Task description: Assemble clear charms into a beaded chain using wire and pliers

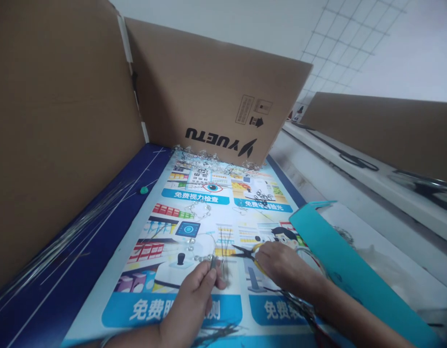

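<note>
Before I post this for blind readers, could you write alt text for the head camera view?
Two bare hands work over a printed sheet: the left hand pinches a beaded wire, and the right hand holds pointed pliers. A cardboard panel stands behind; loose wires lie to the left.

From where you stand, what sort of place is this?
Probably a small craft workbench: the right hand holds pliers, the left a beaded wire piece, and loose wires lie alongside.

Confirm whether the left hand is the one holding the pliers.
No, the right hand holds the pliers, while the left hand pinches beaded wire.
</note>
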The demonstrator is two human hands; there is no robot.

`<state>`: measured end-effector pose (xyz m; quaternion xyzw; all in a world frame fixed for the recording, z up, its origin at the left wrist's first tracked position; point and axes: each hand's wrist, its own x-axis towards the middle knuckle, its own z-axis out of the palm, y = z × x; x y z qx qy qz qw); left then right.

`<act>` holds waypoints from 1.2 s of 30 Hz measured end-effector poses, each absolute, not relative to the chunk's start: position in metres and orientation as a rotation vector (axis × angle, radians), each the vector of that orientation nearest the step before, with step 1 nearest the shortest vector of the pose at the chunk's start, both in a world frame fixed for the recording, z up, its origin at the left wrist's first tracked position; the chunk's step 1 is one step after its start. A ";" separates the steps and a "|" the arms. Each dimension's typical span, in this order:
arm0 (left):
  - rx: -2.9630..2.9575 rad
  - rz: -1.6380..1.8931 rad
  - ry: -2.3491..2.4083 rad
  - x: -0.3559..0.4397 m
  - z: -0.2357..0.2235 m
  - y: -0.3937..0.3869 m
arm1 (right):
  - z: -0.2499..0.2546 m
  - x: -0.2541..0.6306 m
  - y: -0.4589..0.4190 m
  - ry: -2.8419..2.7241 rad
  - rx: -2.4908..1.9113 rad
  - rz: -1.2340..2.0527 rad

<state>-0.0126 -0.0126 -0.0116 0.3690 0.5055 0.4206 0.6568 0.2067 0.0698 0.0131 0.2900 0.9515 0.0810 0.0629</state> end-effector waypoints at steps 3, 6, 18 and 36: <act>0.844 0.950 1.126 -0.013 -0.015 -0.012 | 0.013 0.210 0.068 2.868 0.940 0.238; 0.864 0.960 1.104 -0.013 -0.020 -0.012 | 0.014 0.221 0.065 2.839 1.066 0.222; 0.855 0.949 1.080 -0.011 -0.022 -0.010 | 0.025 0.187 0.055 2.570 1.601 -0.072; 0.799 1.116 1.057 -0.009 -0.025 -0.011 | 0.017 0.113 0.066 2.480 1.594 0.083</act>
